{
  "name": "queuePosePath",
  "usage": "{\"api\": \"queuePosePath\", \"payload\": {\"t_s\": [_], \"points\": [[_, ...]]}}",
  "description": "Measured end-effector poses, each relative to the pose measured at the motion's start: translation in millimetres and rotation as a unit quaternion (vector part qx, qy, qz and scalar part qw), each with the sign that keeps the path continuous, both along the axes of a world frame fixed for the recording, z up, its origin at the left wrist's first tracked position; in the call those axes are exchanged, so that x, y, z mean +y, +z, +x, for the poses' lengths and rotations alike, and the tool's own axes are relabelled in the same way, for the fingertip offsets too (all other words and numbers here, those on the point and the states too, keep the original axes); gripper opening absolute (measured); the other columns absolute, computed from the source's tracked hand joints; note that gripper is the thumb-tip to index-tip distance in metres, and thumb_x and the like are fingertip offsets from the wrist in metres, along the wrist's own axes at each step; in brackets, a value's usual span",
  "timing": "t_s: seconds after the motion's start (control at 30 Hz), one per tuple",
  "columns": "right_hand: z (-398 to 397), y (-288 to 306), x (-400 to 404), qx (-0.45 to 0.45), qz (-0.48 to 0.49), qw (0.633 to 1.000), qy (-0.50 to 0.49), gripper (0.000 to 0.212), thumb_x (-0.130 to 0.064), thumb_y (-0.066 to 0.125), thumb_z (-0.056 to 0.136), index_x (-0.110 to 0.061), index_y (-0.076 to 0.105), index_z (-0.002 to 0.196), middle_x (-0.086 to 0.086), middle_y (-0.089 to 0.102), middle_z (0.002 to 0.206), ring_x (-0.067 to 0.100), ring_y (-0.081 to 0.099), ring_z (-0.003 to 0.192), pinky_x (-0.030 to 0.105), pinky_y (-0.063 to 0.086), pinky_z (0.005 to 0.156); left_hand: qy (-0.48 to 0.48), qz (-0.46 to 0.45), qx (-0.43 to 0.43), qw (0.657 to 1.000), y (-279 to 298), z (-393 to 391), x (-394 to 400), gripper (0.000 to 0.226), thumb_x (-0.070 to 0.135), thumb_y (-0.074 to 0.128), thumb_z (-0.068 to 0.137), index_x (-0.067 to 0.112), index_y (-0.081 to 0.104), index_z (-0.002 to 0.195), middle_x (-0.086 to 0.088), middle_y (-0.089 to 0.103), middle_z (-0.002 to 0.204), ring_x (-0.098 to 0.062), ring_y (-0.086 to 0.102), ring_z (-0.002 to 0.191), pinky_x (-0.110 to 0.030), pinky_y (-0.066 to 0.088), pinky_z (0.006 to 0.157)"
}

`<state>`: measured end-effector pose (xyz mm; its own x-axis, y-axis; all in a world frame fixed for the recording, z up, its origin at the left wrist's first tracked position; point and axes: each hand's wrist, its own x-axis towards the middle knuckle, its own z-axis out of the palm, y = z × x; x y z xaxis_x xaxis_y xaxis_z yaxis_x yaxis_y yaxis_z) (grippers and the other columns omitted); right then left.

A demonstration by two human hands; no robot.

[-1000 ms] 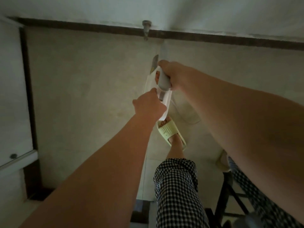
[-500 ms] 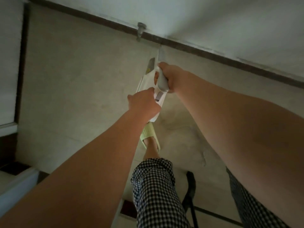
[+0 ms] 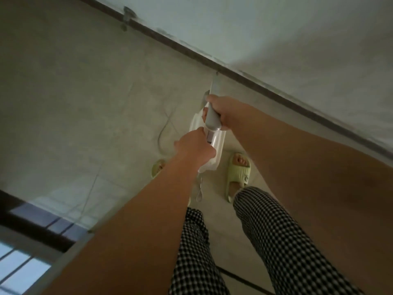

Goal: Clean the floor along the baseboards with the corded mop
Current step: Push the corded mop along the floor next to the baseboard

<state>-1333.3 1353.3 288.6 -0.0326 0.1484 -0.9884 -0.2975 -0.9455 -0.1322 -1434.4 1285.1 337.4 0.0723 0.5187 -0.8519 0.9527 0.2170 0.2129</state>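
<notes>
White plastic of the corded mop (image 3: pixel 214 143) sits under both hands: the right hand (image 3: pixel 225 112) grasps the grey handle, the left hand (image 3: pixel 195 146) grips the body just below. Since a second ago the view has swung; the baseboard (image 3: pixel 255 80) now runs diagonally beyond the fingers, suggesting travel along the wall. The mop head is hidden; the cord (image 3: pixel 163 133) is faint.

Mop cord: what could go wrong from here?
1. The cord loops on the floor near the left slipper; a step could snag it.
2. Both hands, left hand and right hand, grip the mop, so neither can manage the cord.
3. The head is hidden; it may bump the baseboard.
</notes>
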Motion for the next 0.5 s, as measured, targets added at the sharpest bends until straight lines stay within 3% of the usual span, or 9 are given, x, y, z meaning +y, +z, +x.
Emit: {"api": "queuePosePath", "payload": {"t_s": [0.2,0.5], "points": [[7,26,-38,0.024,0.007,1.000,-0.016,0.020,-0.025,0.058,0.095,-0.007,0.050,0.095,0.006,0.054,0.062,0.014,0.052,0.048,0.021,0.048,0.042,0.023,0.034,0.011,0.999,20,11,-45,0.027,0.023,0.067,0.076,0.025,0.048,0.096,0.009,0.056,0.081,-0.018,0.060,0.083,-0.035,0.048,0.083],[19,56,-70,0.012,0.047,0.999,-0.023,0.020,-0.024,0.059,0.094,-0.007,0.050,0.086,0.005,0.054,0.063,0.014,0.053,0.051,0.025,0.050,0.049,0.024,0.082,0.010,0.996,41,25,-80,0.031,0.023,0.067,0.075,0.027,0.046,0.098,0.012,0.051,0.075,-0.020,0.061,0.085,-0.041,0.049,0.089]]}}
